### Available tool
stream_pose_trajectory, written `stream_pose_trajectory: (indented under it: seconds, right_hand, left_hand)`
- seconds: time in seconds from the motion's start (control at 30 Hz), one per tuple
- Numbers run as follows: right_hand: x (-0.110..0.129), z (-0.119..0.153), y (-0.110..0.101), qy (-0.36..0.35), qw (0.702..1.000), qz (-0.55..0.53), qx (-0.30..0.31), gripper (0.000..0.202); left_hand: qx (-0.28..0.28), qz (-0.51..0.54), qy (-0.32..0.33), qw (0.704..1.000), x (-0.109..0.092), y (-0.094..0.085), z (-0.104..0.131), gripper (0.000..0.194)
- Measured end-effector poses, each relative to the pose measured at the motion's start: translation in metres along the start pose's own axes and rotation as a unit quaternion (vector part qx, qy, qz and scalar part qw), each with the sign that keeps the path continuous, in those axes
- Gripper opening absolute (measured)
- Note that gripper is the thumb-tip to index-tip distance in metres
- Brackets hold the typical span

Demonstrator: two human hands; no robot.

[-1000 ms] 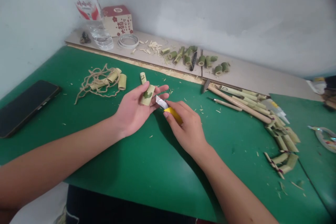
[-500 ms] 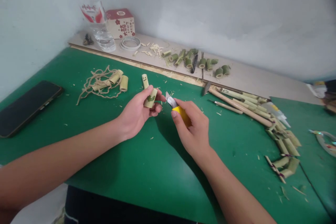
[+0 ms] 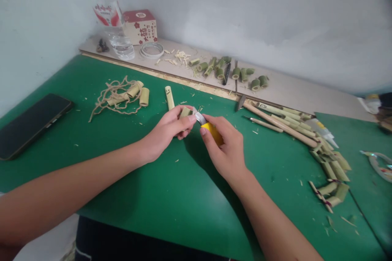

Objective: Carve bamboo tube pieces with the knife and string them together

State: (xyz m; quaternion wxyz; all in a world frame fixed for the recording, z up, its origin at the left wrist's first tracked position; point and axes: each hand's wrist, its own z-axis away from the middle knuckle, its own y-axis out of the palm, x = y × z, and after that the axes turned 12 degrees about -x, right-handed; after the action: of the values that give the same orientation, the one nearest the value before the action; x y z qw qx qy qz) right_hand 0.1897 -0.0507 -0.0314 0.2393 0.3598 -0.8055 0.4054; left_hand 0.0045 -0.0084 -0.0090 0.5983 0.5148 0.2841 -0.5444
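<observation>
Well inside the table edge [image 3: 147, 232], left fingers [image 3: 180, 124] hold bamboo [image 3: 184, 112] beside the knife [image 3: 213, 132].

Bamboo piece [image 3: 185, 112] partly hidden, bottle [image 3: 110, 20] cropped

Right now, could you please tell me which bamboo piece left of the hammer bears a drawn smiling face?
The slender pale bamboo piece just beyond the left hand; the shorter bamboo tubes by the twine show no face.

We list one bare left hand [image 3: 169, 128], fingers curled, thumb stretched rightward. We list one bare right hand [image 3: 225, 142], gripping, its bare forearm [image 3: 266, 212] slanting inward.
</observation>
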Motion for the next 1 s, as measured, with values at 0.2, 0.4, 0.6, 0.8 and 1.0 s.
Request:
stream_pose_trajectory:
  seconds: [0.2, 0.4, 0.6, 0.8, 1.0]
  right_hand:
    - [0.0005, -0.0009, -0.0020, -0.017, 0.999, -0.010, 0.032, 0.024]
    - [0.0016, -0.0025, -0.0040, -0.031, 0.998, -0.013, 0.060, 0.020]
    - [0.0013, -0.0023, -0.0048, -0.029, 0.997, -0.019, 0.067, 0.020]
    - [0.0026, -0.0026, -0.0058, -0.016, 0.997, -0.026, 0.075, 0.020]
    - [0.0026, -0.0025, -0.0058, -0.023, 0.996, -0.029, 0.078, 0.020]
  left_hand:
    - [0.014, -0.015, 0.023, 1.000, 0.0092, -0.0035, -0.0038, 0.054]
    - [0.021, -0.051, 0.014, 0.998, 0.0060, -0.0042, -0.0032, 0.058]
    - [0.028, -0.077, 0.026, 0.996, 0.0049, -0.0036, -0.0021, 0.056]
    - [0.025, -0.095, 0.048, 0.994, 0.0043, -0.0025, -0.0009, 0.049]
    - [0.028, -0.119, 0.060, 0.991, 0.0038, -0.0026, -0.0008, 0.049]
